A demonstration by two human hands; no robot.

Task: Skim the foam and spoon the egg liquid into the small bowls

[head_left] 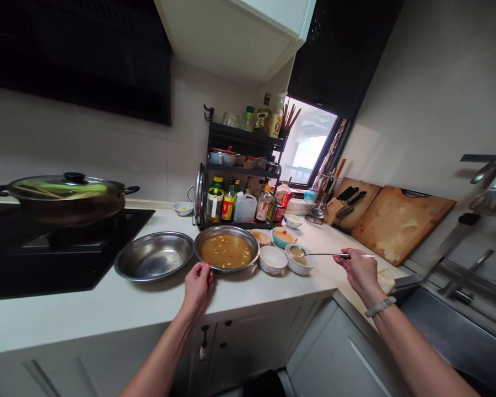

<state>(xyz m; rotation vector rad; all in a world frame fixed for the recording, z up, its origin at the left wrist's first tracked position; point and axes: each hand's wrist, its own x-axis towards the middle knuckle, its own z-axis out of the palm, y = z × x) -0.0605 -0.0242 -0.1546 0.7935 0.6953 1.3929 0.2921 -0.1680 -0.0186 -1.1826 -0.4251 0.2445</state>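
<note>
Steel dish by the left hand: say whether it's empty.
Not empty: brown liquid spreads inside the steel dish; its depth I cannot tell.

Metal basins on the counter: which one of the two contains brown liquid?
The basin whose rim the left hand holds; the other basin, nearer the stove, shows mostly bare metal.

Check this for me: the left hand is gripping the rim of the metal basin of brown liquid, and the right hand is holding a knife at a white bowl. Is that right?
Not quite: the head view shows the right hand holding a metal spoon, not a knife, at the white bowl. The rest stands.
</note>
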